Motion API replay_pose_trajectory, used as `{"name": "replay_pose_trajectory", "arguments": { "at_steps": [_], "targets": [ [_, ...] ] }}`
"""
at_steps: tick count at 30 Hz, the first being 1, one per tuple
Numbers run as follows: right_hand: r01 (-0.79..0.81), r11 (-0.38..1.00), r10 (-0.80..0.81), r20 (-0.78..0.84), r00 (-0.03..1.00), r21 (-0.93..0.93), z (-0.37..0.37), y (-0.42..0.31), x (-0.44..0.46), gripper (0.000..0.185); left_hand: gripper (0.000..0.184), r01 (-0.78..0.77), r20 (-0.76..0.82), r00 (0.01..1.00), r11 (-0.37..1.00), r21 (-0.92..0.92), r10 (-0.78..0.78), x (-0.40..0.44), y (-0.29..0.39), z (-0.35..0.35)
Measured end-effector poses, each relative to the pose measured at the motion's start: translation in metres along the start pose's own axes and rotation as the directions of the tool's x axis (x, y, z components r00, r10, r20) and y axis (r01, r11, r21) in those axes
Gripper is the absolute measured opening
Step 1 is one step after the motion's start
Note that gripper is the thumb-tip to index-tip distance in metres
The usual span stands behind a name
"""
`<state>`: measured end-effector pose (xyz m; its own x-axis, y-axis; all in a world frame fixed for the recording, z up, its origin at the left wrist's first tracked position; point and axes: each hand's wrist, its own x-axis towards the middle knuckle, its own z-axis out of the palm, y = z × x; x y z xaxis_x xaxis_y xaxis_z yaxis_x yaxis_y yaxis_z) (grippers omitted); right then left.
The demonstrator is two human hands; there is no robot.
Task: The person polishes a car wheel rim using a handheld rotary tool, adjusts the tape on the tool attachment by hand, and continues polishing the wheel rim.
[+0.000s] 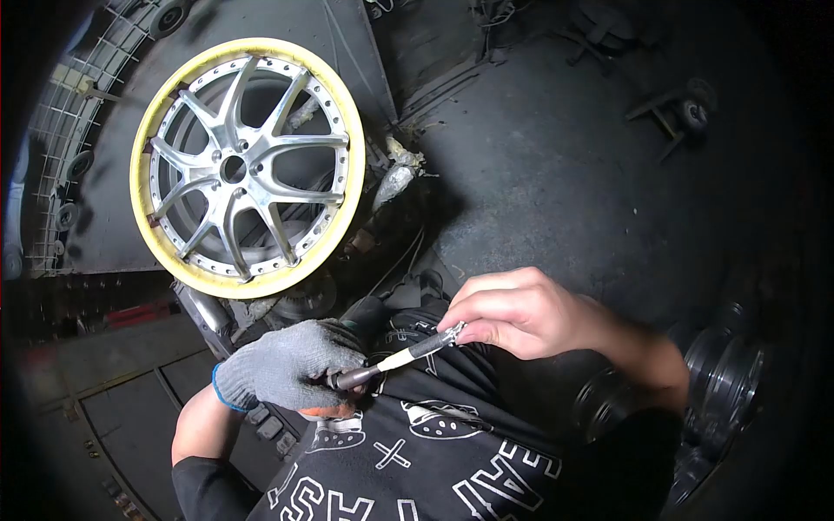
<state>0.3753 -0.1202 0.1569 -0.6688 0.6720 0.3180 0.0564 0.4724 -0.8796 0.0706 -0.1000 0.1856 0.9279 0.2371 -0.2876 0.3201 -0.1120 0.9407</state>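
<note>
My left hand [300, 365], in a grey knit glove with a blue cuff and orange on the palm side, is closed around a slim rod-shaped tool [395, 360]. The tool has a dark metal body, a pale yellow section and a dark grey far end; its exact kind is unclear. My bare right hand [512, 314] pinches the far tip, where something whitish and frayed shows between thumb and fingers. Beyond my left hand, a silver multi-spoke wheel rim [233, 165] faces me, its outer lip covered in yellow tape [354, 187].
Behind the wheel rim stands a dark stand with crumpled silvery material [398, 184]. Several shiny rims [725, 373] are stacked at the right. A wire rack [95, 87] runs along the left, and a small wheeled frame [678, 117] sits on the dark floor [539, 174].
</note>
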Motion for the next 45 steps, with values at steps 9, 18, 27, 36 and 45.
{"name": "replay_pose_trajectory", "arguments": {
  "at_steps": [9, 18, 27, 36, 45],
  "targets": [
    [0.634, 0.293, -0.520, 0.437, 0.734, -0.715, -0.024, -0.013, 0.018, 0.024, 0.018, -0.103, 0.095, 0.989, 0.991, -0.083, 0.111, 0.009, -0.001, -0.005],
    [0.002, 0.294, 0.365, 0.114, 0.924, -0.956, -0.075, -0.056, 0.019, 0.013, 0.018, 0.242, -0.039, 0.968, 0.966, -0.097, -0.246, -0.004, -0.001, 0.005],
    [-0.204, 0.826, -0.140, -0.541, 0.829, -0.526, -0.054, 0.060, 0.063, 0.026, 0.022, 0.004, -0.163, 0.986, 0.993, -0.122, -0.024, -0.006, -0.005, -0.006],
    [-0.431, 0.900, 0.429, -0.045, 0.902, -0.062, -0.034, -0.019, 0.078, 0.012, 0.022, 0.071, -0.269, 0.960, 0.997, -0.014, -0.072, -0.006, -0.004, -0.006],
    [-0.339, 0.716, -0.270, -0.690, 0.672, -0.610, -0.084, 0.016, 0.081, 0.028, 0.007, 0.192, -0.233, 0.885, 0.773, -0.605, -0.403, -0.014, 0.000, -0.004]
  ]
}}
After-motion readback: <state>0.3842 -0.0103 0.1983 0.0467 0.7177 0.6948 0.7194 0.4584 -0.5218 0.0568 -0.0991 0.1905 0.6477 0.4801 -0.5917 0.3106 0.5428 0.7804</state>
